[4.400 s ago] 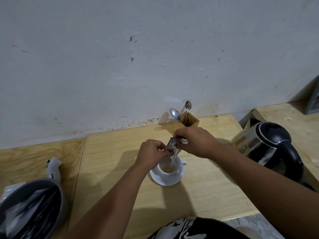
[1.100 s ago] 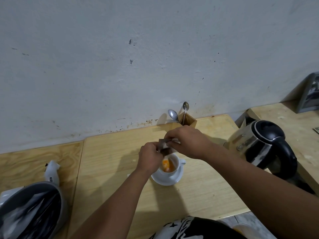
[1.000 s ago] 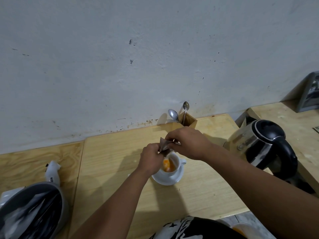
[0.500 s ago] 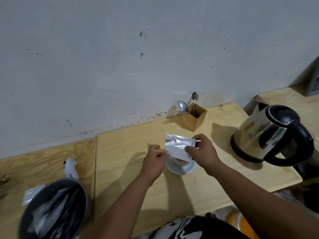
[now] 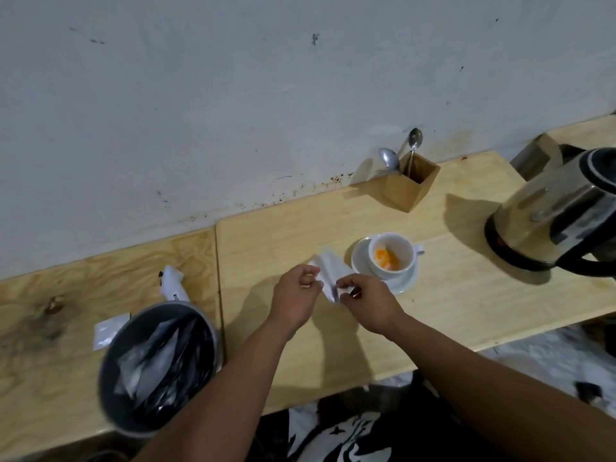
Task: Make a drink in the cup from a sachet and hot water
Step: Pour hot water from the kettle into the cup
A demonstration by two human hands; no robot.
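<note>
Far left of the left hand, a small clear packet (image 5: 110, 330) lies flat on the wooden surface (image 5: 450, 305), touching the rim of a dark round bin (image 5: 160, 371) lined with a black bag, crumpled wrappers inside. Just behind the bin, a white crumpled wrapper (image 5: 173, 288) with dark print, well left of the hands. Left hand (image 5: 295, 296) curled, fingers pinched on the left edge of the silvery sachet (image 5: 330, 273); right hand (image 5: 368, 303) pinched on its near-right corner, so the sachet is clamped between both hands, held low over the surface, flattened and creased, tilted, its far end pointing away from the person. Just right of and beyond the right hand, white cup (image 5: 393, 253) upright on a white saucer (image 5: 405, 285), handle facing right, orange powder heaped in the bottom, no liquid visible; sachet is beside the cup, not over it, its far edge near the saucer rim; can't tell if touching. Further back from the hands by the wall, a square wooden holder (image 5: 410, 185) with two spoons (image 5: 415, 141) standing in it. Far right of the right hand, steel kettle (image 5: 550, 211) with black lid and handle on its black base, partly cut by the frame edge. Motion blur overall.
</note>
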